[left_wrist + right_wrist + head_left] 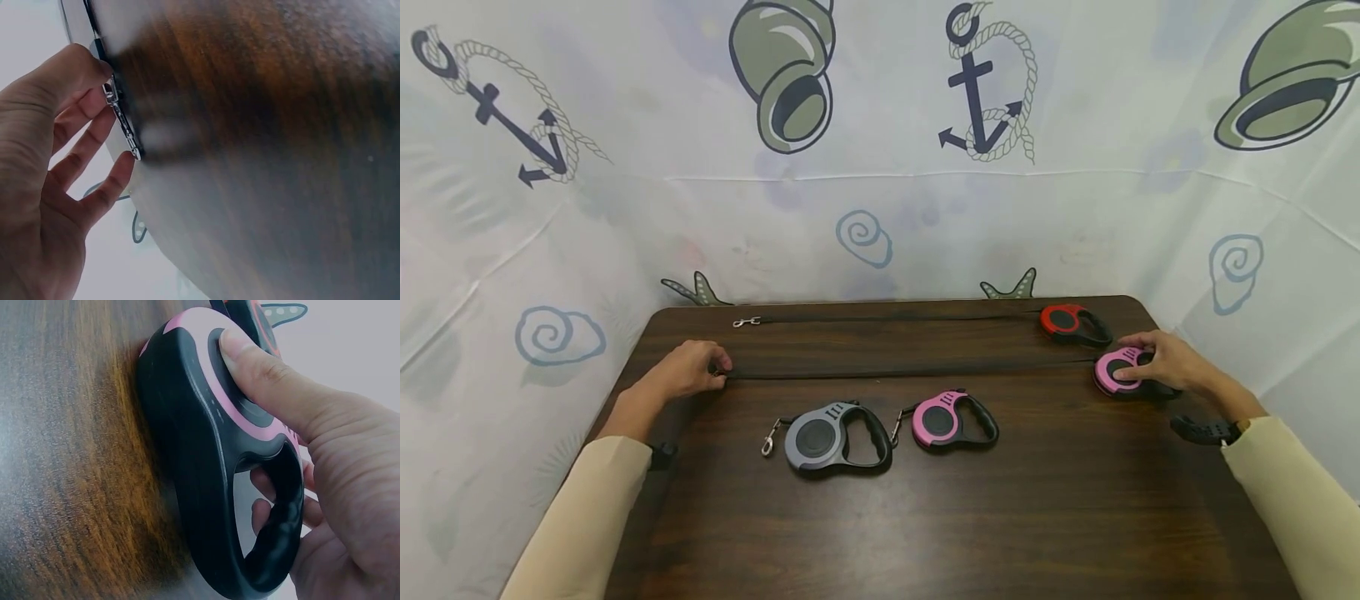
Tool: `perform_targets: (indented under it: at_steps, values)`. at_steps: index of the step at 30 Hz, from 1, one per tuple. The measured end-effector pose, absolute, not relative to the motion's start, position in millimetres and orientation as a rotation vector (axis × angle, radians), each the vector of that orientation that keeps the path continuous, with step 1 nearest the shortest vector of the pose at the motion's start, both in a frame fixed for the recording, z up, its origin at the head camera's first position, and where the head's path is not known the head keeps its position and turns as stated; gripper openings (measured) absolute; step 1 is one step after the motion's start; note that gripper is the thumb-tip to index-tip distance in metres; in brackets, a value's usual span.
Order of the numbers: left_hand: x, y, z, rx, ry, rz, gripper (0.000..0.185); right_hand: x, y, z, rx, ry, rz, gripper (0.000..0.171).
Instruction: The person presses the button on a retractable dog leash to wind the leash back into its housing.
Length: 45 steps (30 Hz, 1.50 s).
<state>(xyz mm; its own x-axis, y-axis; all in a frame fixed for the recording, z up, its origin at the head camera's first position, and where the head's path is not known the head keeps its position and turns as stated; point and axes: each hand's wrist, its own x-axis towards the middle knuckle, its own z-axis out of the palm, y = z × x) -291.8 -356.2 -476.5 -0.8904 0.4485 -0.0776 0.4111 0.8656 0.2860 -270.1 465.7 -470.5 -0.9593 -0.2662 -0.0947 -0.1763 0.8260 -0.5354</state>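
Pink leash reel point(1118, 372) sits beside the red reel point(1070, 323), right hand point(1157, 360) gripping it (thumb on top); left hand point(688, 369) pinches the clip point(123, 122) — a slip would likely snap the taut strap point(910, 372) back

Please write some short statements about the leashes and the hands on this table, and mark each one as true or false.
1. Four retractable leashes lie on the table. True.
2. The right hand holds the red leash. False: it holds the pink leash at the right edge, with the thumb pressed on its face; the red one lies apart, farther back.
3. The left hand holds the metal clip at the end of a stretched black cord. True.
4. The grey leash has its cord pulled out across the table. False: its clip lies right beside the housing.
5. The middle pink leash is held by a hand. False: neither hand touches it.
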Motion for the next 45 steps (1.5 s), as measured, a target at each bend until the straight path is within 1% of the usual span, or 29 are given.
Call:
perform_targets:
  at_steps: [12, 16, 23, 30, 38, 45]
  values:
    - [-289.5, -352.4, -472.5, 0.597, 2.874, 0.235, 0.021, -266.6, 461.0, -463.6, -0.325, 2.858, -0.778, 0.083]
    - [-288.5, -351.4, -472.8, 0.583, 2.875, 0.214, 0.024, -265.4, 460.4, -464.0, -0.307, 2.864, -0.778, 0.082]
    - [-287.3, -352.5, -472.6, 0.542, 2.897, 0.214, 0.025, -260.1, 460.0, -462.4, -0.222, 2.89, -0.77, 0.085]
    - [-285.6, -356.2, -473.6, 0.529, 2.922, 0.251, 0.022, -257.6, 457.4, -457.4, -0.256, 2.968, -0.764, 0.078]
    - [-278.4, -359.6, -469.7, 0.59, 2.973, 0.254, 0.019, -259.8, 454.6, -456.3, -0.316, 3.032, -0.797, 0.067]
    - [-272.4, -360.5, -464.0, 0.624, 3.001, 0.268, 0.02, -262.6, 454.5, -458.4, -0.345, 3.055, -0.802, 0.065]
